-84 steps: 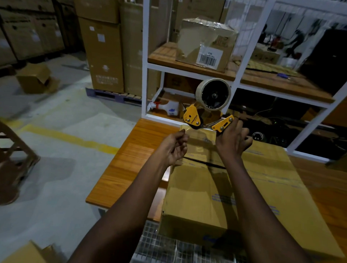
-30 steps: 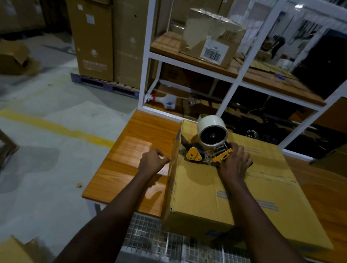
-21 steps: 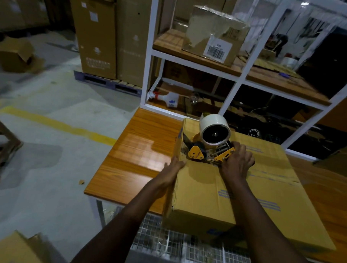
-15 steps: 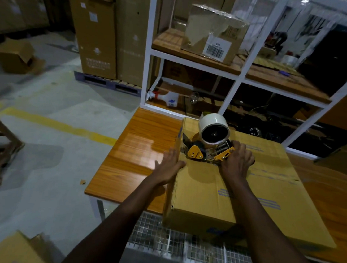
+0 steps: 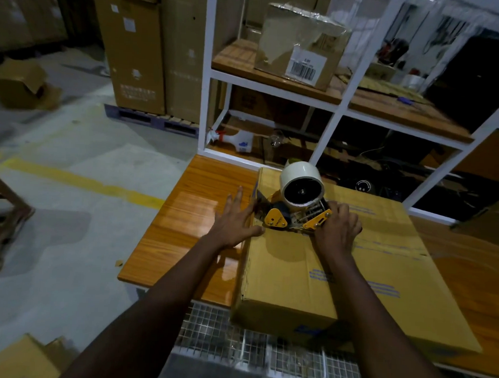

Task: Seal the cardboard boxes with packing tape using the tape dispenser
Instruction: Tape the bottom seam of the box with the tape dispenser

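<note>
A large cardboard box (image 5: pixel 324 278) lies flat on the wooden desk (image 5: pixel 190 214), its near end overhanging a wire-mesh surface (image 5: pixel 222 333) at the desk's front edge. The tape dispenser (image 5: pixel 293 208), yellow-bodied with a white tape roll (image 5: pixel 301 188) standing above it, sits on the box's top near the far left corner. The right hand (image 5: pixel 338 230) is clenched around the dispenser's handle and presses it against the box top. The left hand (image 5: pixel 235 219) is released, fingers spread, its palm flat against the box's upper left edge just beside the dispenser's front. Behind the desk a white metal shelf frame (image 5: pixel 207 72) carries a smaller carton with a barcode label (image 5: pixel 303 45), and a white spray bottle (image 5: pixel 236 138) lies on the lower level
</note>
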